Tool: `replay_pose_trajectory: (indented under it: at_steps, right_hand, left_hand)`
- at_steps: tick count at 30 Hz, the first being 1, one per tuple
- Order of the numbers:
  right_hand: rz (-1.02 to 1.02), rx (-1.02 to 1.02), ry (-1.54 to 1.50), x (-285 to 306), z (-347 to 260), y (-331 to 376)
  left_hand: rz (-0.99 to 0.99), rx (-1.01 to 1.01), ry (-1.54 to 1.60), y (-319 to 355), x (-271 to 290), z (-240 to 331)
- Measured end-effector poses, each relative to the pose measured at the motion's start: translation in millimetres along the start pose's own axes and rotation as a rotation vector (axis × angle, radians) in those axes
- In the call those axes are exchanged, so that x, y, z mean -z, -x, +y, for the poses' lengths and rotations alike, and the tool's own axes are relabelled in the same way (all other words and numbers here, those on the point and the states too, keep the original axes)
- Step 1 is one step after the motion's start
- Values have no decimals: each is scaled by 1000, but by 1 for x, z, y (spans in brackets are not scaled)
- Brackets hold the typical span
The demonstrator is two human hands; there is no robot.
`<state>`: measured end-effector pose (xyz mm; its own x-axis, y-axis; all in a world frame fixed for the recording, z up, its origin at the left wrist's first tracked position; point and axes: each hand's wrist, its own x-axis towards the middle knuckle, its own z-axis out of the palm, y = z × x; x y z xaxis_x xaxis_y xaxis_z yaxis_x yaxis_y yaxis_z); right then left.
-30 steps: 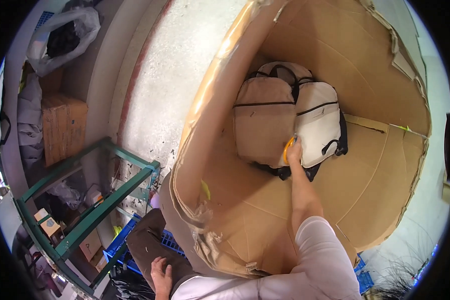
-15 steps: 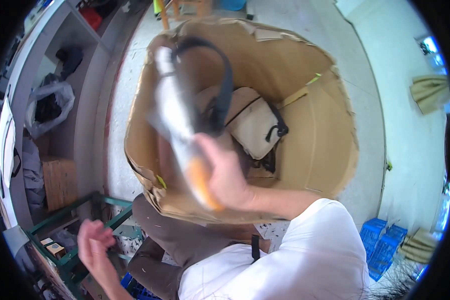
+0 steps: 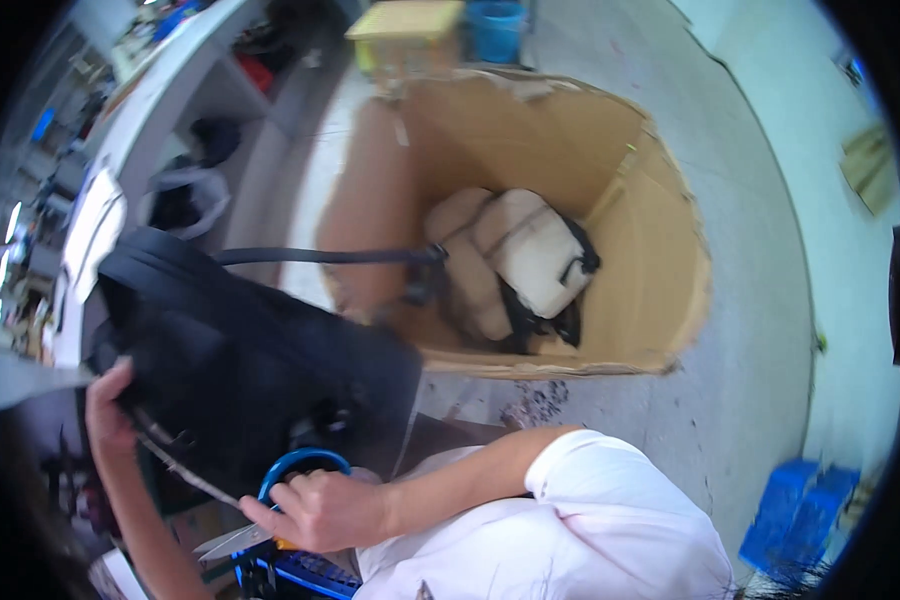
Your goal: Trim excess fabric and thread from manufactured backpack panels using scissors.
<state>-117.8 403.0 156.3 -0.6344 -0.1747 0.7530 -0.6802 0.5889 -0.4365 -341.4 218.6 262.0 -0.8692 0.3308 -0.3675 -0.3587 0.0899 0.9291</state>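
Observation:
A large black bag [image 3: 240, 350] lies tilted in front of me at the left, its strap [image 3: 330, 256] flung out to the right over the carton's edge. My left hand [image 3: 112, 405] is closed on the bag's near left edge. Closer to my body, my right hand [image 3: 320, 510] is closed too, thumb and finger pinching the end of the pale edge strip [image 3: 185, 468]. Just below it show silver scissor blades [image 3: 238, 541] with a bit of orange; whether the hand holds them I cannot make out. A blue ring [image 3: 305, 457] curves above its knuckles.
A big open cardboard carton [image 3: 640, 330] stands ahead with beige-and-black bags [image 3: 540, 255] inside. Shelving [image 3: 260, 160] runs along the left. A yellow-topped stool [image 3: 405, 22] and blue bucket [image 3: 495, 30] stand behind the carton. Blue crates [image 3: 795, 515] sit at the right.
The bag has swung from over the carton to the left, in front of me, now showing its black side. My left hand, empty before, has taken hold of its edge.

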Motion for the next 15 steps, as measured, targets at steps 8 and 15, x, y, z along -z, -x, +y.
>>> replay_pose_trajectory:
  at_steps: [8, 15]
  right_hand:
    - [-533, 78, -407, -45, -22, 39]
    - [-369, -42, -703, 55, 23, -23]
  left_hand:
    - [192, -469, 93, 51, 90, -118]
    - [107, -535, 336, 119, 121, -181]
